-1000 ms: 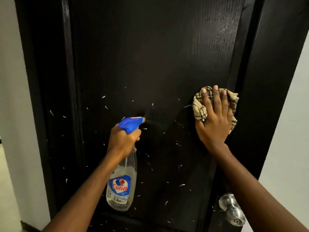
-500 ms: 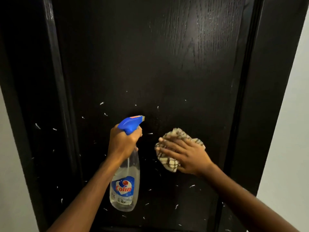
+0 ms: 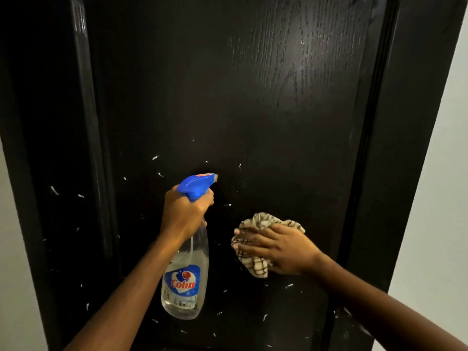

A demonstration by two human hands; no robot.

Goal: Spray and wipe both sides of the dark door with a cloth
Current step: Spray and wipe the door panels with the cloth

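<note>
- A dark door (image 3: 253, 110) with a wood-grain face fills the view, seen close up from a head-worn camera looking forward and down.
- The left hand (image 3: 184, 214) is wrapped round the neck of a clear spray bottle (image 3: 186, 282), fingers curled at the trigger. The bottle hangs upright just in front of the door's middle panel.
- Its blue spray head (image 3: 200, 184) points its tip at the panel, to the right, likely so that mist lands just above where the cloth works.
- The right hand (image 3: 281, 249) lies flat, fingers stretched out leftward, pressing a bunched checked cloth (image 3: 255, 268) against the door. The open palm spreads pressure over the cloth, which suits rubbing rather than gripping.
- The cloth is just right of the bottle and below the nozzle, touching the door.
- Small white flecks (image 3: 155, 157) dot the lower half of the panel and the frame to the left. The upper panel shows a damp sheen and few flecks, so the wiping seems to be moving downward.
- A pale wall (image 3: 435, 173) shows at the right edge.
- Only this one side of the door is visible, and its lower part looks unfinished.
</note>
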